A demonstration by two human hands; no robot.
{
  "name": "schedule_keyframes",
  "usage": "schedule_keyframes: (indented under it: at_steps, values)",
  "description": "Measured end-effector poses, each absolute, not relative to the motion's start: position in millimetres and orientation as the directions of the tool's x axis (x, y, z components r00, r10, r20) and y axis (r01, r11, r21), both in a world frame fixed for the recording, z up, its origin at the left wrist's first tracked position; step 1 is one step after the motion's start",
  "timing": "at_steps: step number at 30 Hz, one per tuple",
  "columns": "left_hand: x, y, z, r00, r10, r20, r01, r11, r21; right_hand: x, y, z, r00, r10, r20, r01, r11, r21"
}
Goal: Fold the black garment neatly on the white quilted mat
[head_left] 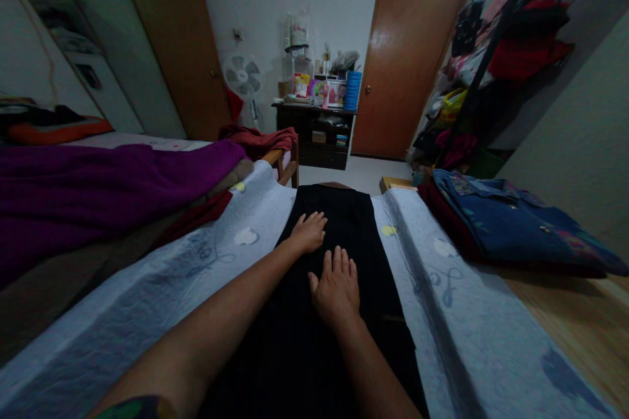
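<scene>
A long black garment [344, 203] lies spread out over a pale blue-grey patterned cloth [437, 255]; it looks like trousers, though the dark fabric hides its details. My left hand [309, 232] rests palm down on the garment's upper part, fingers spread. Closer to me and a little to the right, my right hand [337, 288] is also flat on the black fabric, its fingers stretched out. Neither hand grips anything.
At the right lies a folded blue denim garment [511, 219] on dark red cloth. A purple blanket [113, 183] covers the left side. Beyond stand a dark cabinet [314, 156], a white fan [244, 75] and a wooden door [400, 59]. Clothes [521, 46] hang at upper right.
</scene>
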State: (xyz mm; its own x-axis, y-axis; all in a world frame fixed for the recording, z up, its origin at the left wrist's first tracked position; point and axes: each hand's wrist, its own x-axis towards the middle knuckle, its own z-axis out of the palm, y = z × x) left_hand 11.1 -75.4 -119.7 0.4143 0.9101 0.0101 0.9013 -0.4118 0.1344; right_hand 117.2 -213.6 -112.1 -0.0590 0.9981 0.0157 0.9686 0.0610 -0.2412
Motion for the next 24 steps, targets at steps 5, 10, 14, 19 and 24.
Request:
schedule_keyframes:
  at_steps: [5,10,14,19,24]
  values:
    - [-1,-102,-129,0.429,0.9,-0.073,0.878,-0.396,0.27,120,-216,-108,-0.077,0.997,0.024,0.967,0.08,-0.24]
    - [3,-109,-133,0.4,0.917,-0.001,0.894,-0.39,0.223,124,-219,-109,-0.052,0.999,0.013,0.967,0.053,-0.25]
    - [5,-116,-129,0.393,0.915,0.088,0.898,-0.403,0.178,124,-221,-113,-0.047,0.997,0.06,0.969,0.06,-0.241]
    - [7,-136,-117,0.405,0.868,0.288,0.893,-0.443,0.082,127,-223,-107,-0.102,0.994,0.035,0.968,0.107,-0.227]
    - [10,-158,-104,0.416,0.895,0.163,0.894,-0.435,0.11,143,-250,-100,-0.163,0.987,0.007,0.963,0.161,-0.214]
